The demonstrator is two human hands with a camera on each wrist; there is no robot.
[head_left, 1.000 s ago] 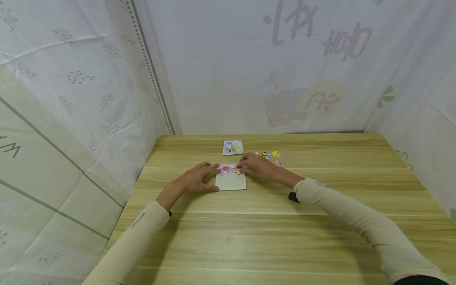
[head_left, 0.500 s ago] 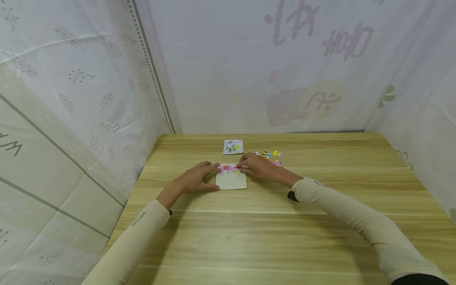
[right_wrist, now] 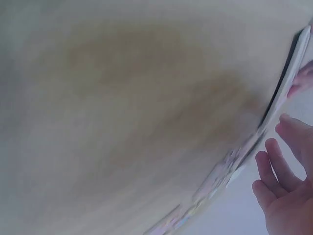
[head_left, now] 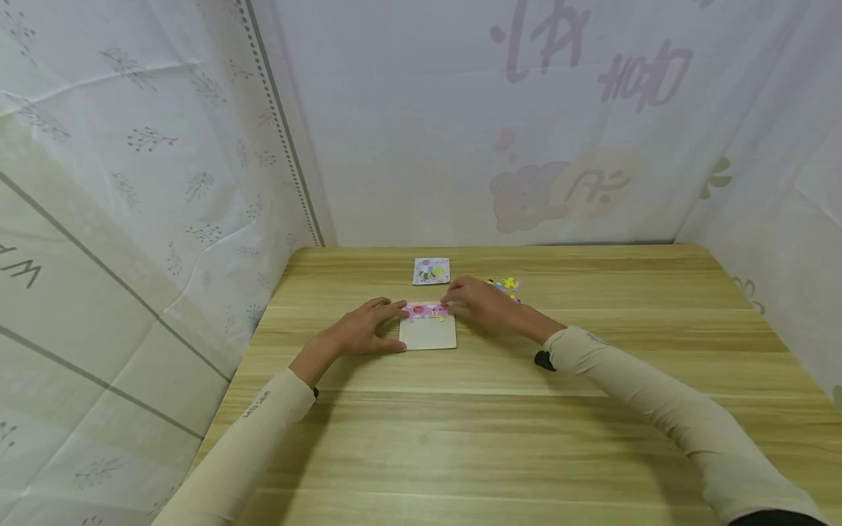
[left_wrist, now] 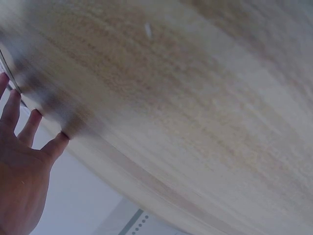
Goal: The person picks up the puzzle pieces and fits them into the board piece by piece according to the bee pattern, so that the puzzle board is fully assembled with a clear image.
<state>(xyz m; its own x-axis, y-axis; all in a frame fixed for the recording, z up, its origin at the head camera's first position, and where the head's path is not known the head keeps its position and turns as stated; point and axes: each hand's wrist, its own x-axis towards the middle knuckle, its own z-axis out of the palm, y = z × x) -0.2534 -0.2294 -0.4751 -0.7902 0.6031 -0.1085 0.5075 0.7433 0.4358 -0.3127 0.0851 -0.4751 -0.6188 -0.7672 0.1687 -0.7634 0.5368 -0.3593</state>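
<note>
A white puzzle board (head_left: pixel 427 336) lies on the wooden table. Along its far edge runs a row of pink jigsaw pieces (head_left: pixel 419 311) with a red round print. My left hand (head_left: pixel 358 329) rests at the board's left side, thumb at the near corner and fingers spread toward the far one; it also shows in the left wrist view. At the far right corner, my right hand (head_left: pixel 483 301) touches the end of the row with its fingertips. In the right wrist view its fingers (right_wrist: pixel 275 161) are loosely bent, with nothing visible between them.
Several loose jigsaw pieces (head_left: pixel 509 283), yellow, blue and pink, lie beyond the right hand, which partly hides them. A small picture card (head_left: pixel 431 271) with a bee lies behind the board. Patterned curtains (head_left: pixel 408 146) hang around the table (head_left: pixel 421 438).
My right hand has shifted slightly right along the board's far edge, showing more of the pink row and covering more loose pieces. My left hand has stayed in place.
</note>
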